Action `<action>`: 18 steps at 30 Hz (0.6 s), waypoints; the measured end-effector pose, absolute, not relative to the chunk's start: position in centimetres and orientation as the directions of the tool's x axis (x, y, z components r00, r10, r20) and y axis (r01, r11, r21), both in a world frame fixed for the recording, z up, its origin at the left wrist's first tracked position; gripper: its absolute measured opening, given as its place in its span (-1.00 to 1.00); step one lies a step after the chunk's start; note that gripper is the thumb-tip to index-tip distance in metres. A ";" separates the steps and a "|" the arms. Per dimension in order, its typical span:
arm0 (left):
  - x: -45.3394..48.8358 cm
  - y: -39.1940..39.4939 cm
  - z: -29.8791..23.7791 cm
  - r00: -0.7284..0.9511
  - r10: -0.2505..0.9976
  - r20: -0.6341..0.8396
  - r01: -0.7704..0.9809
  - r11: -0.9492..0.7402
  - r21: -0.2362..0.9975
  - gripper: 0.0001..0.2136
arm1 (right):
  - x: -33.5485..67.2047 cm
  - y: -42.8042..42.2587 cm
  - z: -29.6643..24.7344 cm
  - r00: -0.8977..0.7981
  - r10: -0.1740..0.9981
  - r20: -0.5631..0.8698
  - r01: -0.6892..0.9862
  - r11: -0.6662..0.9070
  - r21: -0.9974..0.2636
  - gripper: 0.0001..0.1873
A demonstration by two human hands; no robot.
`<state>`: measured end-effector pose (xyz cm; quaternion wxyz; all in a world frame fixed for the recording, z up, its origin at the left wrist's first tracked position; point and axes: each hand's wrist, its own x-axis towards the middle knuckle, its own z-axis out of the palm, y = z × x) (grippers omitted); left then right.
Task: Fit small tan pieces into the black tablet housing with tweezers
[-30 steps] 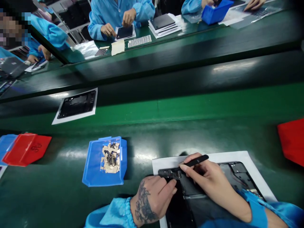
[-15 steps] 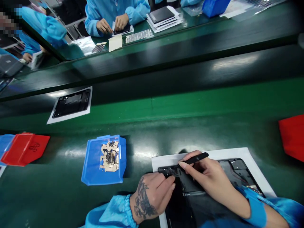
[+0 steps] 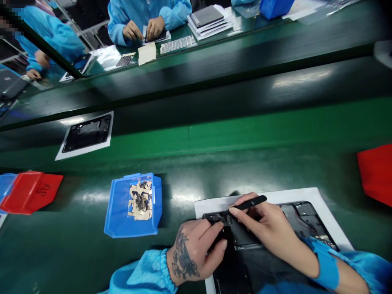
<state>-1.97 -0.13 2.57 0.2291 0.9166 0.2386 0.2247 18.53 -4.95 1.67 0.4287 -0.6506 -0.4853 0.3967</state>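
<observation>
A tablet housing with its inside showing lies on a white sheet. My right hand is closed around black tweezers, whose tip points at small parts near the housing's top left corner. There my left hand rests with the index fingertip on the corner area. Its thumb is apart from the index finger, and nothing shows between them. Under the left fingers is a dark, glossy panel that overlaps the housing. What the tweezer tip touches is too small to make out.
Left of my hands stands a blue bin of small pieces. Red bins flank the green table. Another tablet housing lies on paper on the conveyor belt. Co-workers' hands work across the line.
My left thumb has opened away from the index finger, which has straightened onto the corner. The right hand keeps the tweezers in nearly the same spot. The housing on the belt has shifted slightly left.
</observation>
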 end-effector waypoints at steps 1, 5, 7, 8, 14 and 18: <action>-2.0 -0.1 2.5 0.781 0.544 0.306 0.352 -0.789 0.504 -0.74 | 18.5 -4.9 1.6 0.216 0.972 -0.096 0.288 -0.157 -0.945 -0.79; -1.8 -0.2 2.4 0.792 0.530 0.302 0.434 -0.837 0.332 -0.76 | 18.4 -5.0 1.4 0.229 0.971 -0.065 0.275 -0.128 -0.953 -0.81; -1.7 -0.2 2.3 0.804 0.514 0.299 0.449 -0.855 0.261 -0.75 | 18.3 -5.0 1.4 0.227 0.972 -0.060 0.284 -0.125 -0.951 -0.81; -1.6 -0.2 2.3 0.806 0.507 0.304 0.451 -0.860 0.240 -0.75 | 18.3 -5.0 1.4 0.224 0.973 -0.060 0.291 -0.125 -0.948 -0.81; -1.5 -0.1 2.3 0.798 0.516 0.311 0.458 -0.855 0.242 -0.77 | 18.3 -4.9 1.7 0.194 0.981 -0.008 0.345 -0.075 -0.936 -0.85; -1.5 -0.2 2.3 0.796 0.535 0.285 0.474 -0.842 0.256 -0.78 | 18.4 -5.2 1.9 0.159 0.986 0.050 0.422 -0.022 -0.906 -0.88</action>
